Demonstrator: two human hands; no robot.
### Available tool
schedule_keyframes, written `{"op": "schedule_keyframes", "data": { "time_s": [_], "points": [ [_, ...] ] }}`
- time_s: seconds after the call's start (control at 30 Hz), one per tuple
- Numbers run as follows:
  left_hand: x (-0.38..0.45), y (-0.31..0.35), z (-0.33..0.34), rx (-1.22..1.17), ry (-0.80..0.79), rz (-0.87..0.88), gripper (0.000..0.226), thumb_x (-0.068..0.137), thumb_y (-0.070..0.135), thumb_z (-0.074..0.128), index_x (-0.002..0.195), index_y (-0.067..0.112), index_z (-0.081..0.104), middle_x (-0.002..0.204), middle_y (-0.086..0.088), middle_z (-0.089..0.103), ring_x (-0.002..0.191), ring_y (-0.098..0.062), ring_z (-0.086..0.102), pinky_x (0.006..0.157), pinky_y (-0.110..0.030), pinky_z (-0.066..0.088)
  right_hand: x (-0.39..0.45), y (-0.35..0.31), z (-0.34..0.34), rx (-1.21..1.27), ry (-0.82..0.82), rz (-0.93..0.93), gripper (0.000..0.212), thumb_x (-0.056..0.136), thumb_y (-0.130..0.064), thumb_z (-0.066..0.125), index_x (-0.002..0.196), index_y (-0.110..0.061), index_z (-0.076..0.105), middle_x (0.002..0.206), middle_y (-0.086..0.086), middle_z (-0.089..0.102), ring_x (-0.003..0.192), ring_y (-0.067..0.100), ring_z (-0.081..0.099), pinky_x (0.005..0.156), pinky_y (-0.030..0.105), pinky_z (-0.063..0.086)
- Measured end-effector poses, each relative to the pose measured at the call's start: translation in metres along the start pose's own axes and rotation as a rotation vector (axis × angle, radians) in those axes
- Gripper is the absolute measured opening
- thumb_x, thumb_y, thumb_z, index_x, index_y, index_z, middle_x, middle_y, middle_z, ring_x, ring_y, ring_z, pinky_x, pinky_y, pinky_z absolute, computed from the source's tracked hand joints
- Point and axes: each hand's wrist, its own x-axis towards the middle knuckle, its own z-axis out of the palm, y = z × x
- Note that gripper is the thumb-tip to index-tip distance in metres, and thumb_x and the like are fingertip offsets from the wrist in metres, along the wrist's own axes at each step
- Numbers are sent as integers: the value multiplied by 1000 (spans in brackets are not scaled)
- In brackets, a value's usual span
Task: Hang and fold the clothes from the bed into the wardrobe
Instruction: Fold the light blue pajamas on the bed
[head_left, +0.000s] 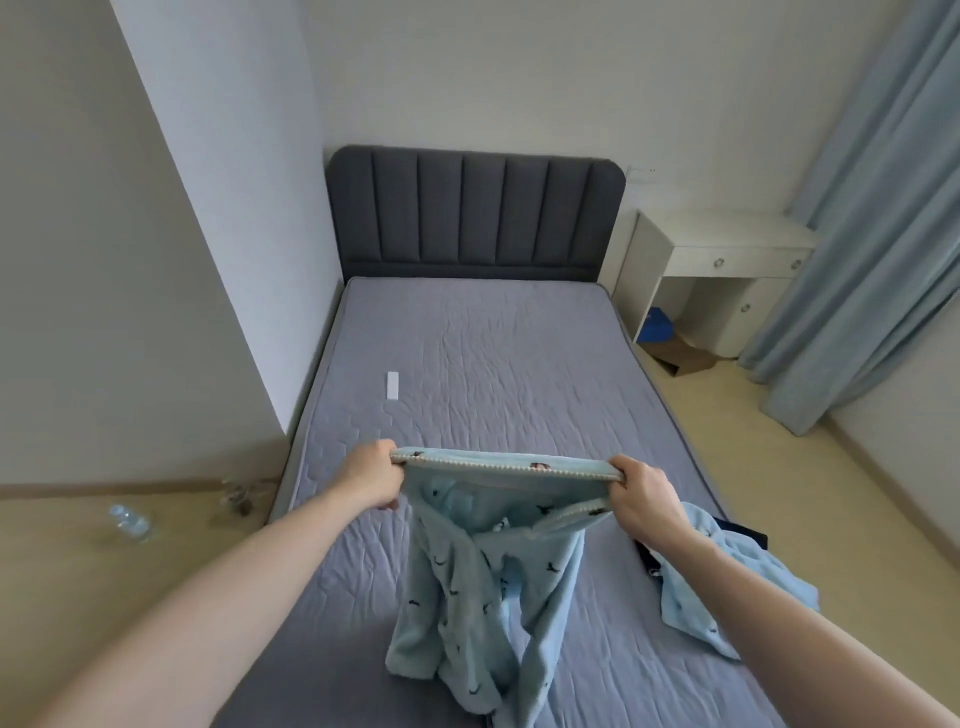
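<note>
Pyjama trousers (483, 566), pale blue, hang over the bed (493, 364) at 6 o'clock, waistband stretched between two hands: the left hand (371, 475) and right hand (647, 499) each pinch one end. Their two legs drag crumpled on the mattress, so I judge a fold could go crooked. One more blue garment (727, 587) lies at 4 o'clock, one white remote (393, 385) at 11.

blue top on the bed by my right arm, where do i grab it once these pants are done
Judging by its crumpled pose, take the blue top at its upper edge near the right hand, coming from above. That edge lies highest on the bed, so fingers could pinch it and lift it to hang flat.
</note>
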Motion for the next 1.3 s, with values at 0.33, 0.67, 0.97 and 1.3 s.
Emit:
{"op": "schedule_keyframes", "data": {
  "time_s": [0.33,0.67,0.97,1.3],
  "points": [
    [61,171,-127,-553,347,163,18,91,4,53,107,8,62,109,-15,69,102,-34,65,90,-46,57,128,-76,-138,323,423,-53,29,87,2,46,101,-13,66,95,11,68,92,35,67,84,47,60],
    [28,189,-198,-476,556,525,5,96,9,58,96,13,56,92,0,62,85,-18,55,66,-30,44,120,-116,-202,423,556,-453,34,90,1,41,105,-20,63,91,-5,65,81,7,59,67,20,49],
    [-5,44,-21,-258,210,414,22,85,1,73,78,8,54,78,0,54,72,-23,53,67,-41,42,74,4,-56,209,164,-390,35,88,10,49,90,-24,59,89,-7,58,82,2,56,64,15,43],
    [-27,-117,241,38,-402,115,35,91,35,66,66,32,42,76,16,41,66,2,42,60,-24,29,20,175,195,-151,-594,-124,31,92,-5,51,114,-22,64,104,-8,49,105,16,50,88,22,38]
  ]
}}
